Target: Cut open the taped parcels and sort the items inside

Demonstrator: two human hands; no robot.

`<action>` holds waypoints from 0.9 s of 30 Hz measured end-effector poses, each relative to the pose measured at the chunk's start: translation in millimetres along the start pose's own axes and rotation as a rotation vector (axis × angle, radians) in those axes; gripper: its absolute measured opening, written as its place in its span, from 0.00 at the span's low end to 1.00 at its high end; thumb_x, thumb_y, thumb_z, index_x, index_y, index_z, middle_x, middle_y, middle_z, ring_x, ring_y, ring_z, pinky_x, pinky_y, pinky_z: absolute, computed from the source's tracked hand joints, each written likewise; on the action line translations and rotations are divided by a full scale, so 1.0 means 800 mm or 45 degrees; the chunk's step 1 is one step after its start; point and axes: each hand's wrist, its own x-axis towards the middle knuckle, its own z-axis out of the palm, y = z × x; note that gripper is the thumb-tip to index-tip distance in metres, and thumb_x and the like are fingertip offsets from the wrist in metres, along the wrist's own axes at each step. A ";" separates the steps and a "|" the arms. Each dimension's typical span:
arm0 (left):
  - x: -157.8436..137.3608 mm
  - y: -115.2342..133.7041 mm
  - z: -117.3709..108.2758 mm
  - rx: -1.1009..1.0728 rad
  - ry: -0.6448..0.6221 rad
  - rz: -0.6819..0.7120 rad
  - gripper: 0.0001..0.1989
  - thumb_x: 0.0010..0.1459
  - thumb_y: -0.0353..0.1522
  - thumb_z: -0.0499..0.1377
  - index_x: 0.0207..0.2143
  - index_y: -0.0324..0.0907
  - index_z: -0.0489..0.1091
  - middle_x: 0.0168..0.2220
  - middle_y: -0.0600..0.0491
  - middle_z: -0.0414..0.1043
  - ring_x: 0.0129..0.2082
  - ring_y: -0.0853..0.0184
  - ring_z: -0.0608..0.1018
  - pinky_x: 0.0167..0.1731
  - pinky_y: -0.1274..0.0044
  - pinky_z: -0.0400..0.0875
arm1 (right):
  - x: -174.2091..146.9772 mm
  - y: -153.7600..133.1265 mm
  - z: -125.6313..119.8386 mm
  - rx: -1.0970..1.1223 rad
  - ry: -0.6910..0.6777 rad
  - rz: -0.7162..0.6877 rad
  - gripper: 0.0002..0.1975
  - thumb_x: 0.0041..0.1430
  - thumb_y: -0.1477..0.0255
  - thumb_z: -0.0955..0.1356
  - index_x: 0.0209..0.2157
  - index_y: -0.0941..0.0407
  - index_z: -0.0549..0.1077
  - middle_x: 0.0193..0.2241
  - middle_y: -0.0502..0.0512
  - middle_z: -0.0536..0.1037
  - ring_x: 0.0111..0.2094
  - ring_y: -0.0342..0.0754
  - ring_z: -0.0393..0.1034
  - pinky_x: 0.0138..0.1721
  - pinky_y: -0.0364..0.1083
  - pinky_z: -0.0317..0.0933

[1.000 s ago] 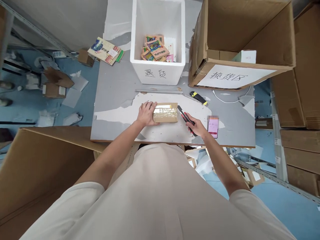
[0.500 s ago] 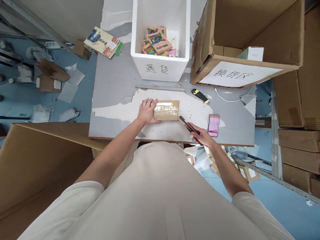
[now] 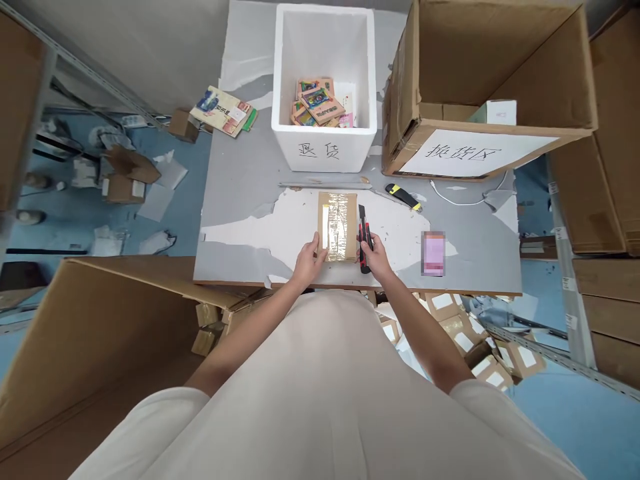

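Note:
A small taped cardboard box (image 3: 338,227) lies on the table in front of me, its strip of shiny tape running away from my body. My left hand (image 3: 310,261) grips the box at its near left corner, thumb and fingers on the edge. On the other side my right hand (image 3: 375,257) is closed around a black and red utility knife (image 3: 364,240), which points away from me beside the box's right edge. The right fingers are close to that edge; whether they touch it is hard to tell.
Behind the box stand a white foam bin (image 3: 325,152) with several small packs and a big carton (image 3: 405,100) with a paper sign. A yellow and black cutter (image 3: 404,197) and a phone (image 3: 433,253) lie right. Books (image 3: 225,111) overhang the left edge. Another open carton (image 3: 100,347) stands lower left.
The box has turned a quarter, so its tape now runs away from me. My right hand has come in beside it, swinging the knife to point forward. My left hand has shifted to the near corner.

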 end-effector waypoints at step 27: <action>0.064 -0.007 -0.061 0.140 0.270 -0.284 0.19 0.53 0.48 0.57 0.34 0.42 0.71 0.30 0.51 0.75 0.32 0.63 0.76 0.36 0.73 0.69 | 0.042 -0.026 -0.023 0.261 0.219 -0.039 0.18 0.53 0.58 0.70 0.41 0.50 0.62 0.41 0.52 0.79 0.46 0.47 0.75 0.46 0.50 0.70</action>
